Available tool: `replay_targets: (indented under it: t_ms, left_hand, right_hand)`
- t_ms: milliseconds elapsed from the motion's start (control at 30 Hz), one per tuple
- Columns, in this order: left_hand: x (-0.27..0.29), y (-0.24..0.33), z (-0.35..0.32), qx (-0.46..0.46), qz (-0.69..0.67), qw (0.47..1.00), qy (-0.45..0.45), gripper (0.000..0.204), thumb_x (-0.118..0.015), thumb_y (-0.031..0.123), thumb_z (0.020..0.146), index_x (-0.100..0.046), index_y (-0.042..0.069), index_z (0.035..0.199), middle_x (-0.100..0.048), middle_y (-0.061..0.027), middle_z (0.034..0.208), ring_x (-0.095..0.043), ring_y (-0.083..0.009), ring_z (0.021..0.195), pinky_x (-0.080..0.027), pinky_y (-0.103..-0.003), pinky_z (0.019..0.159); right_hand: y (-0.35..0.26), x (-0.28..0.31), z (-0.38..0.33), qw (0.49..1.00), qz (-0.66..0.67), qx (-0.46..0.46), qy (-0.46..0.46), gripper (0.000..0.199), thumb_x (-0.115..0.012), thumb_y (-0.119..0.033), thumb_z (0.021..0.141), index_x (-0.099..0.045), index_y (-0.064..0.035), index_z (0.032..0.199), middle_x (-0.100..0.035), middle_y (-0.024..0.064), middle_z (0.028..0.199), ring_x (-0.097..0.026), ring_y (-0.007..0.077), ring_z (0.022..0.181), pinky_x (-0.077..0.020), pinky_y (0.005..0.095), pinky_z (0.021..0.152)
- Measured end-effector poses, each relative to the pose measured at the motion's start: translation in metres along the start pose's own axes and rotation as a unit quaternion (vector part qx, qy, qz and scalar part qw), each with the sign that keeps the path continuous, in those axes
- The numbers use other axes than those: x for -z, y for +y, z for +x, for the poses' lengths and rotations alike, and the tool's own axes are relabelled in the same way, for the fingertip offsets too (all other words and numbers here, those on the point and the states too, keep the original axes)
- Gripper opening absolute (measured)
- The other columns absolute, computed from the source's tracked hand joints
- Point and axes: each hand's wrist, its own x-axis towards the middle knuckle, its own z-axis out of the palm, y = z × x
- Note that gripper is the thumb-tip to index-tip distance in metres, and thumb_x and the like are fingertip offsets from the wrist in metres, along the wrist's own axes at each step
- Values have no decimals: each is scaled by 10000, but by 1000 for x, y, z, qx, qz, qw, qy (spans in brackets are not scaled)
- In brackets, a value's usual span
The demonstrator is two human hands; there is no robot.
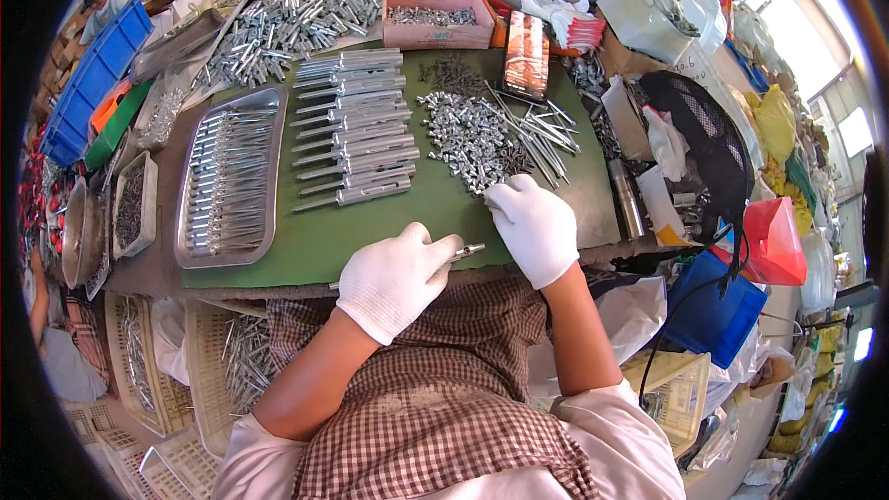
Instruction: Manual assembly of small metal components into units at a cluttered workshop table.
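Both my hands wear white gloves over a green mat (389, 222). My left hand (394, 278) grips a slim metal rod part (466, 251) whose tip sticks out to the right. My right hand (535, 227) reaches forward, its fingertips at the near edge of a heap of small shiny metal pieces (463, 134). Long thin metal pins (542, 134) lie beside that heap. Rows of assembled metal rods (356, 125) are laid out on the mat's left half.
A metal tray (231, 176) of rods lies left of the mat. Behind are loose metal tubes (287, 28), a pink box (437, 18) of parts and a phone (525, 56). A steel flask (627, 199), bags and a blue bin (713, 315) crowd the right. Another person (102, 0) sits far left.
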Motion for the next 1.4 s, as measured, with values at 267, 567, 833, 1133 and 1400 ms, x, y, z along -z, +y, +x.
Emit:
replay_targets:
  t_ms: [267,567,833,1133,1400]
  left_hand:
    - [1,-2,3,-6,-1,1000,-1,205,-661,259,878,-706,256,1078,-565,-53,796,-641,-267,633,-544,-391,568]
    - [-1,-5,3,-10,-1,1000,5,213,-670,251,866,-697,256,1077,-567,-42,802,-633,-260,629,-539,-378,557]
    - [0,-3,1,-3,-20,1000,1,214,-676,227,858,-695,249,1070,-566,-40,817,-631,-262,635,-532,-381,552]
    - [-1,-4,0,-25,-13,1000,5,256,-672,264,889,-686,267,1145,-562,-51,829,-632,-271,639,-531,-394,563]
    - [2,-3,5,-21,23,998,-50,253,-581,333,970,-644,306,1214,-568,-105,821,-637,-324,619,-537,-442,547]
  right_hand:
    - [0,2,-2,989,143,5,-31,114,-645,-81,839,-672,-109,946,-628,111,878,-659,309,791,-532,414,691]
    - [-24,18,-27,948,310,-60,-34,180,-724,-48,805,-684,-76,978,-675,101,906,-669,289,808,-541,344,726]
    - [-36,19,-24,975,215,-7,-55,163,-679,-55,804,-653,-96,959,-659,113,884,-655,342,783,-531,408,681]
    - [-37,18,-24,973,220,-25,-65,143,-690,-81,810,-645,-95,945,-649,126,880,-649,355,784,-527,415,673]
    - [-28,22,-14,812,570,-100,-81,398,-670,5,863,-580,-27,1250,-537,-20,903,-442,52,730,-416,211,647]
